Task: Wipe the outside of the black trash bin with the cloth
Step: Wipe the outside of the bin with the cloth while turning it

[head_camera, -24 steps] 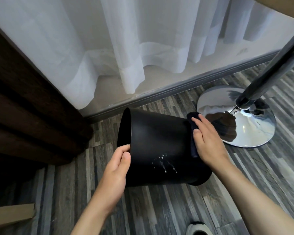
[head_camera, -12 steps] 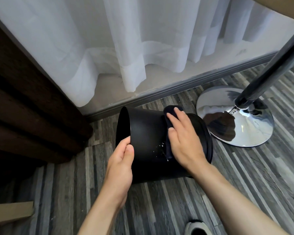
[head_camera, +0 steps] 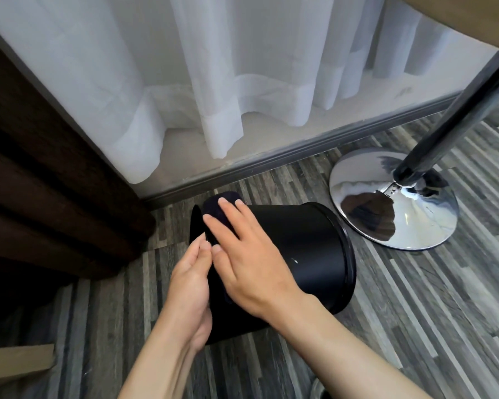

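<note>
The left hand [head_camera: 189, 286] is gripping the open rim of the black trash bin [head_camera: 300, 254], with its fingers curled around the edge. The bin is lying on its side on the striped floor [head_camera: 415, 326]. The right hand [head_camera: 248, 266] is pressing the dark cloth [head_camera: 218, 210] flat on the bin's side near the rim, fingers spread, and a shiny chrome base [head_camera: 395, 197] is standing just to the right.

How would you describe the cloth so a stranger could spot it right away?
Find the black bin lying on its side on the striped floor, left of the shiny round stand base. At the bin's open end, the right hand presses flat on the cloth, a dark, soft fold, matte against the bin's smooth side.
</note>
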